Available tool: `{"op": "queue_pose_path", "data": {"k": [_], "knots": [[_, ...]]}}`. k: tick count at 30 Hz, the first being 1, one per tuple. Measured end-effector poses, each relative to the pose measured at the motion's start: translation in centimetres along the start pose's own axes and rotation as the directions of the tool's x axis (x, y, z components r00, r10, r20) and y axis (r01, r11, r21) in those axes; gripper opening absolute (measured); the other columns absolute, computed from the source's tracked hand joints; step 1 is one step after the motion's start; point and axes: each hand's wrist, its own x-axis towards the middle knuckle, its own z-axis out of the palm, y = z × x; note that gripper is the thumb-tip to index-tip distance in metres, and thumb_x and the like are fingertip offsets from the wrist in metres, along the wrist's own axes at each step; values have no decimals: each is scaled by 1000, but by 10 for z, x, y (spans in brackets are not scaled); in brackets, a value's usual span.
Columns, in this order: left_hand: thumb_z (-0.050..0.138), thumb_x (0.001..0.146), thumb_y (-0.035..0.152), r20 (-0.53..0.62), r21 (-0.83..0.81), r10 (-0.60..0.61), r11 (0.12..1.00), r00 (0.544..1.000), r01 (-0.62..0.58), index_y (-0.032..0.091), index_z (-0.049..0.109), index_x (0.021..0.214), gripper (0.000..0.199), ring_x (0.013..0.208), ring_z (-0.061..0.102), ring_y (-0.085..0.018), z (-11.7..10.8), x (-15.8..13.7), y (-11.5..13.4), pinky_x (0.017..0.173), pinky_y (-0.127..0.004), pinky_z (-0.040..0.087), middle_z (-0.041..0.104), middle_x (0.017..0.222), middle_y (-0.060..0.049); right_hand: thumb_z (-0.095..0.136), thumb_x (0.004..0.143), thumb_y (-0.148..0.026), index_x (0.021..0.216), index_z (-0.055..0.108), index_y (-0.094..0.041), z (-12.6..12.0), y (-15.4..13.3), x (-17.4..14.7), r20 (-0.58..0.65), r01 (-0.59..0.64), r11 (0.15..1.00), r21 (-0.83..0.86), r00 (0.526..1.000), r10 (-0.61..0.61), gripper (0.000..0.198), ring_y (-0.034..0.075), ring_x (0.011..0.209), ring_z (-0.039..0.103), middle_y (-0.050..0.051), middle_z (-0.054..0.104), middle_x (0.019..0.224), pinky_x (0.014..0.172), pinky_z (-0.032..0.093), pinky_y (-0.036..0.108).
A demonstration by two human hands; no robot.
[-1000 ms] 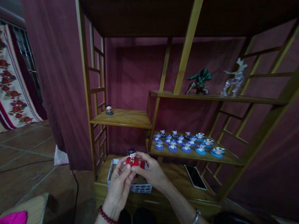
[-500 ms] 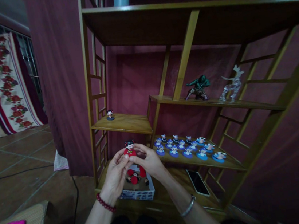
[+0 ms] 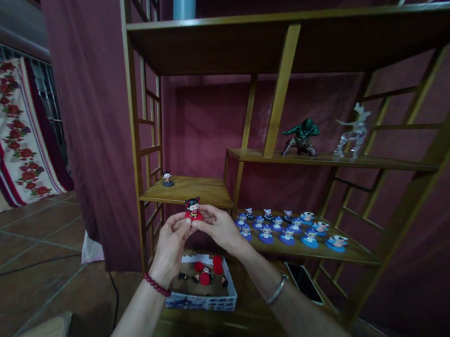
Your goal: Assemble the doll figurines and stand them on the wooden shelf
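Note:
Between my two hands is a small figurine with black hair buns and a red base, held upright. My left hand grips the base from the left, thumb in front. From the right, my right hand pinches the same base, its thumb close to the other. The figurine is just in front of the small left shelf, where a similar figurine on a dark base stands at the back left. Below my hands, an open cardboard box contains several red and black figurine pieces.
Several figurines on purple and blue bases stand in rows on the lower right shelf. Above them are a dark green figure and a clear deer figurine. A phone lies at lower right. A wooden post edges the rack.
Both hands have raised the figurine slightly, toward the left shelf's front edge. More of the box beneath now shows. The view has shifted a little.

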Motion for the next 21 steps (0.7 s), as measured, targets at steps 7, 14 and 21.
{"op": "queue_pose_path", "data": {"k": [7, 14, 21], "knots": [[65, 62, 14, 35, 65, 45, 997, 998, -48, 10, 57, 85, 25, 76, 59, -12, 3, 18, 8, 81, -30, 44, 64, 81, -6, 67, 59, -26, 93, 57, -16, -1, 1, 25, 11, -11, 998, 59, 1000, 10, 38, 17, 88, 60, 6, 64, 95, 82, 45, 31], [62, 63, 9, 7, 120, 60, 991, 998, -60, 9, 58, 81, 19, 69, 59, -10, 3, 41, 10, 78, -28, 45, 64, 76, -5, 65, 60, -25, 94, 56, -16, -3, 2, 44, 13, -25, 999, -23, 1000, 25, 36, 16, 84, 61, 5, 65, 93, 78, 48, 30], [60, 64, 7, 15, 171, 53, 984, 998, -55, 9, 57, 79, 16, 66, 59, -9, 4, 59, 16, 75, -26, 46, 63, 74, -5, 65, 62, -24, 95, 57, -18, -6, 12, 66, -6, -12, 987, -158, 1000, 12, 34, 14, 80, 62, 3, 66, 93, 75, 49, 27]]}}
